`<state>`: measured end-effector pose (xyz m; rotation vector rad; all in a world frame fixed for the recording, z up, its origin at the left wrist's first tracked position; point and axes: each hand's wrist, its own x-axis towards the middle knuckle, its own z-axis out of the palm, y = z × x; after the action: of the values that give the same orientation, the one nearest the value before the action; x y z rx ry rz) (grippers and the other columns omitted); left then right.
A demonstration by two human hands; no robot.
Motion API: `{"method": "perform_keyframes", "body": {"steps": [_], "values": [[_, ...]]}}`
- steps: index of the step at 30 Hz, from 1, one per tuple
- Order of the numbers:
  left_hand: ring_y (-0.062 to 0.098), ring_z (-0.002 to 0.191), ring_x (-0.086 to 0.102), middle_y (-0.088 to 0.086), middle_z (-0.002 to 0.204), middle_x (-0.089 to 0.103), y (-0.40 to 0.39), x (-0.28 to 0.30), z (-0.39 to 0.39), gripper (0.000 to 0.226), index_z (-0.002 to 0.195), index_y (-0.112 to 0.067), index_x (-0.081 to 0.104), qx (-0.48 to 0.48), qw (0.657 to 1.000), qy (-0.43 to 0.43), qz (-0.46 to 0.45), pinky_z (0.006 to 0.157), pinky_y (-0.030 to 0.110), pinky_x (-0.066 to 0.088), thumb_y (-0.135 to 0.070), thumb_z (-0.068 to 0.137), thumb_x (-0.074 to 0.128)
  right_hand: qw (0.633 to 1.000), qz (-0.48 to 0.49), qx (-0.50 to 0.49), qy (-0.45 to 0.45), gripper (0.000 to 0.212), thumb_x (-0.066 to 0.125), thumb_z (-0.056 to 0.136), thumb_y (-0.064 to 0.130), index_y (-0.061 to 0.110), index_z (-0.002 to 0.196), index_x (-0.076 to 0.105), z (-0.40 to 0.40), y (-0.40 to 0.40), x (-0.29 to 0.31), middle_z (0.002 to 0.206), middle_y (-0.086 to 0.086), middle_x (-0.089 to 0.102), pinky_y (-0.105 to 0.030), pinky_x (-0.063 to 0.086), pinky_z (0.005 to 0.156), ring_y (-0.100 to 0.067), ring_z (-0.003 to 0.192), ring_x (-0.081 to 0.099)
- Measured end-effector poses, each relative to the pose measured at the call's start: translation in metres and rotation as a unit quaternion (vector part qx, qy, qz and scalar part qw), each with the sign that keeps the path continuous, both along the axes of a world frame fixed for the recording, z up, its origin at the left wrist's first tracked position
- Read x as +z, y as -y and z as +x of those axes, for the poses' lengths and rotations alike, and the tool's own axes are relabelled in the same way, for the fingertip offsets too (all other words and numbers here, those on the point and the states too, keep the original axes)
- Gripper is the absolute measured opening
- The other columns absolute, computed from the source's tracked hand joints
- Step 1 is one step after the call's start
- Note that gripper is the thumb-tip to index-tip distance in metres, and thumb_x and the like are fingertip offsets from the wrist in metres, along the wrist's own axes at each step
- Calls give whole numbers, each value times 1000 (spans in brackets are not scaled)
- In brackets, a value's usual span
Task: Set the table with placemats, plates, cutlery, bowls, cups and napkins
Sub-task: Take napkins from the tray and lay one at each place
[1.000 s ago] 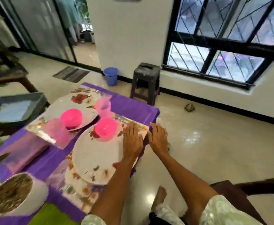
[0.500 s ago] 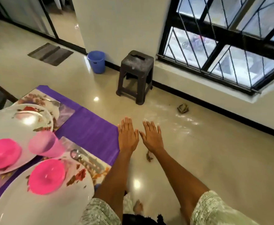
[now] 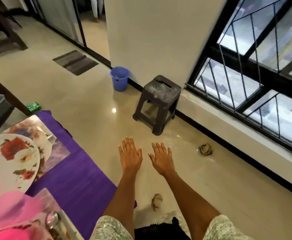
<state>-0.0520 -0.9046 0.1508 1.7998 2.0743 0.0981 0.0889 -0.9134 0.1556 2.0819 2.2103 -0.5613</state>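
Stretching flat over the glossy floor, the left hand and right hand were seen empty, fingers straight, nothing grasped. At 9 o'clock a round floral plate lay on a shiny placemat over purple cloth, a fork beside it. Pink items at 7 o'clock were blurred and cut off. Writing on a green packet could not be read.

Two placemats, one plate, one fork.

Purple tablecloth, rose-patterned white plate, seemingly pink cup.
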Motion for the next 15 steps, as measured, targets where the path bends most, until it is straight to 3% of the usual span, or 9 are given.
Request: {"method": "perform_keyframes", "body": {"steps": [8,12,15], "values": [[27,146,-2,11,159,1,-72,-30,24,63,151,-9,4,131,991,7,-1,117,44,-4,-42,100,22,994,-23,102,-15,60,16,100,49,21,152,10,31,-108,-21,160,-1,9,-45,-1,118,-21,148,1],[27,146,-3,10,159,-1,-97,-33,53,70,150,-10,3,176,984,-17,-16,116,45,-5,-51,93,3,984,-23,174,-25,63,12,99,52,19,152,11,42,-159,-27,160,-2,10,-46,-2,117,-21,148,2],[27,146,-3,10,159,-1,-118,-31,58,62,151,-13,5,240,971,-22,-14,116,46,-4,-44,99,20,967,-25,250,-26,64,17,99,50,17,152,8,40,-197,-23,160,-3,7,-48,0,117,-21,148,1]]}}
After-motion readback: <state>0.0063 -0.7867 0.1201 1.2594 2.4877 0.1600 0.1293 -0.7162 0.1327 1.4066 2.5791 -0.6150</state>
